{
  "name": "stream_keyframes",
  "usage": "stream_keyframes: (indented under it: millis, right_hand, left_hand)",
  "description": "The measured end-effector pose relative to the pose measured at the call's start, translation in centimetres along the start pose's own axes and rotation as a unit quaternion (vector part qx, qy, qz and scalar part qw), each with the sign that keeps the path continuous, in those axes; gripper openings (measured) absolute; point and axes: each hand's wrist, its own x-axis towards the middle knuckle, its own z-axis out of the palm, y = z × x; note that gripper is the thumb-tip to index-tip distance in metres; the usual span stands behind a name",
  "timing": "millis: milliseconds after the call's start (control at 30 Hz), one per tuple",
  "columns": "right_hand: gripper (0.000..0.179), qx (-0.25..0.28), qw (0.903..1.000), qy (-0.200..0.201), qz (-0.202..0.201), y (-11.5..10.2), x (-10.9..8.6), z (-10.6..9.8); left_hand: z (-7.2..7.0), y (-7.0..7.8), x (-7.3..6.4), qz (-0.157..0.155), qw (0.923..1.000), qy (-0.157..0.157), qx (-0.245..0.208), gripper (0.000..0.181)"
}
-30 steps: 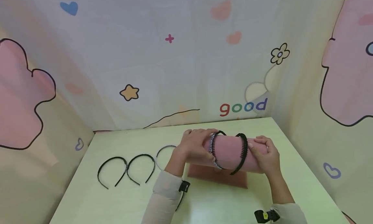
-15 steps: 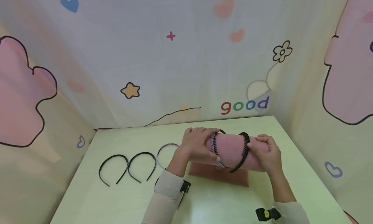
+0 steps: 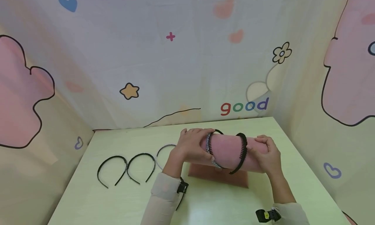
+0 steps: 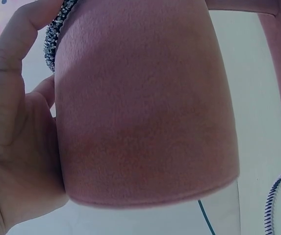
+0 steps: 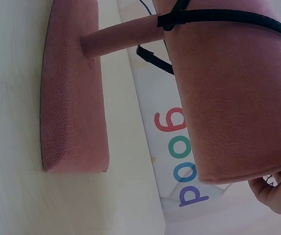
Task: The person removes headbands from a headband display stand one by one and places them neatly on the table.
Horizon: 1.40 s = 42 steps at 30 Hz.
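Note:
A padded pink cylinder (image 3: 225, 150) lies level on a short post above a flat pink base (image 3: 218, 176), forming a headband stand. Near its left end sits a glittery silver headband (image 3: 208, 143) with dark teeth. My left hand (image 3: 191, 145) spans the cylinder and holds this band, fingers above and thumb below; the left wrist view shows a finger against its glitter (image 4: 51, 49). A black toothed headband (image 3: 243, 151) wraps the cylinder further right, its ends hanging loose underneath. My right hand (image 3: 269, 155) grips the right end of the cylinder, thumb close to the black band.
On the pale table's left side lie two dark headbands (image 3: 101, 166) (image 3: 130, 163) and a white one (image 3: 157, 155), partly behind my left arm. Another band (image 3: 180, 203) shows under the left sleeve. A patterned cloth backdrop (image 3: 152, 62) encloses the table.
My left hand and the glittery headband have shifted slightly left along the cylinder. The black headband also sits a little further left; my right hand keeps its hold.

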Motion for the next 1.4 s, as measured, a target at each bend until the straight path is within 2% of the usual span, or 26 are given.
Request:
stream_keyframes:
  millis: [133,267,367,600,867,1167,1400]
  right_hand:
    - [0.044,-0.009,0.9999,-0.004,0.007,-0.1,-0.1,-0.2]
    - [0.048,-0.025,0.9995,-0.012,0.016,-0.4,-0.1,-0.3]
    - [0.053,-0.036,0.999,-0.016,0.021,-0.6,-0.1,-0.3]
    - [0.056,-0.047,0.9988,0.001,0.01,-0.6,0.2,0.0]
    - [0.058,-0.047,0.9984,-0.015,0.028,-1.1,0.0,0.0]
    - [0.053,-0.022,0.9993,0.009,0.027,-0.8,-0.1,0.3]
    - [0.052,-0.012,0.9996,0.01,0.023,-0.4,0.0,0.3]
  left_hand:
    - [0.1,-0.2,-0.1,0.0,1.0,0.0,0.0,0.093]
    - [0.0,-0.3,-0.2,-0.001,1.0,-0.003,-0.006,0.093]
    - [-0.2,-0.4,-0.3,-0.008,0.9997,-0.005,-0.021,0.093]
    - [-0.4,-1.2,-0.3,-0.008,0.9979,-0.015,-0.063,0.093]
    - [-0.4,-2.4,-0.4,0.0,0.9943,-0.012,-0.106,0.093]
    - [-0.2,-4.3,-0.5,0.032,0.9855,0.01,-0.166,0.088]
    - [0.2,-4.9,-0.7,0.032,0.9774,0.02,-0.208,0.089]
